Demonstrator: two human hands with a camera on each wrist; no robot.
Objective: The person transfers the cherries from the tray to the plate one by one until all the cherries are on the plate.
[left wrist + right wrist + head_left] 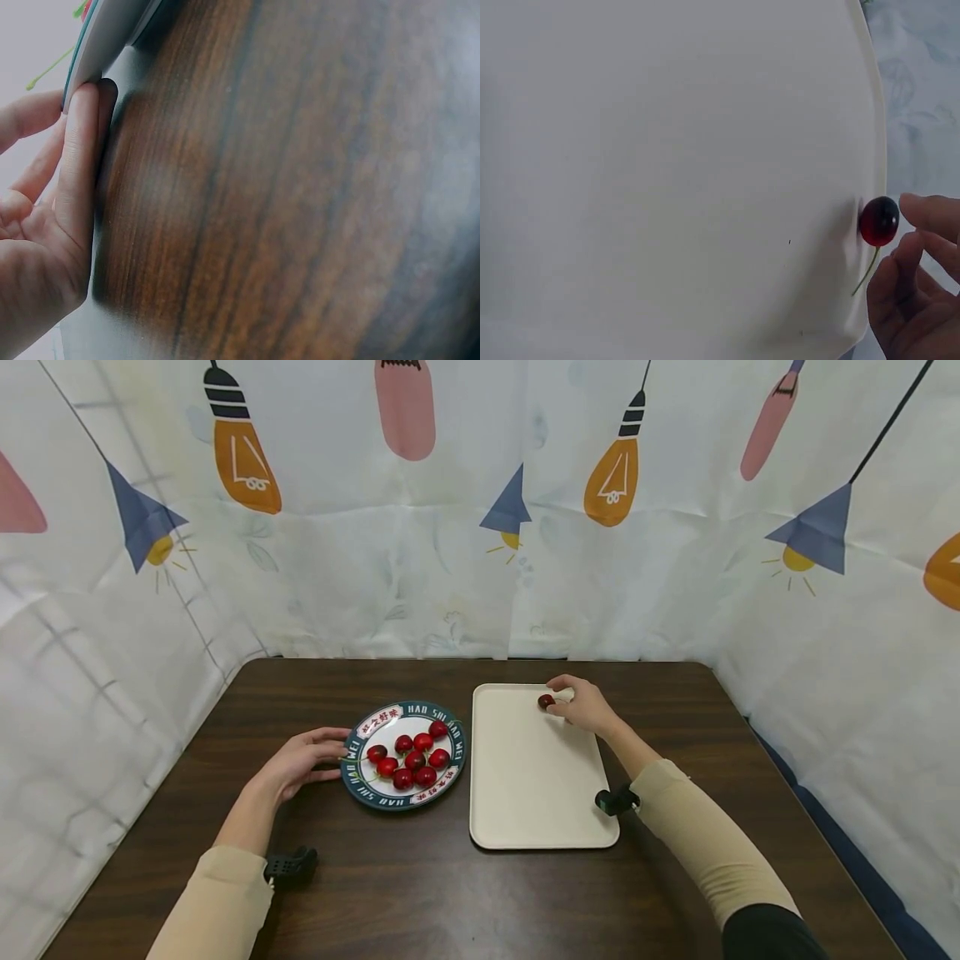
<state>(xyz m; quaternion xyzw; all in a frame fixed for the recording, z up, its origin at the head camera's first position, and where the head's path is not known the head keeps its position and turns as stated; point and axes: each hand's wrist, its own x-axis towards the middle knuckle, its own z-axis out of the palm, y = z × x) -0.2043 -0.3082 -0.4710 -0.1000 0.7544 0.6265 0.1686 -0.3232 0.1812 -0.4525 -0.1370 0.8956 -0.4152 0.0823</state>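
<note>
A round plate (358,785) with a dark green lettered rim holds several red cherries (408,756). My left hand (330,753) lies flat on the table, its straight fingers touching the plate's left rim. The left wrist view shows those fingers (79,172) against the plate edge (105,37). To the right lies a cream tray (532,777). A single cherry (546,701) rests at its far end. My right hand (564,703) is right beside it. In the right wrist view the cherry (878,221) lies on the tray (667,165), with loosely curled fingertips (930,214) a small gap away.
The dark wooden table (420,893) is walled on three sides by a white curtain (450,568) printed with lamps. Black camera mounts sit on the left wrist (291,865) and the right wrist (615,800).
</note>
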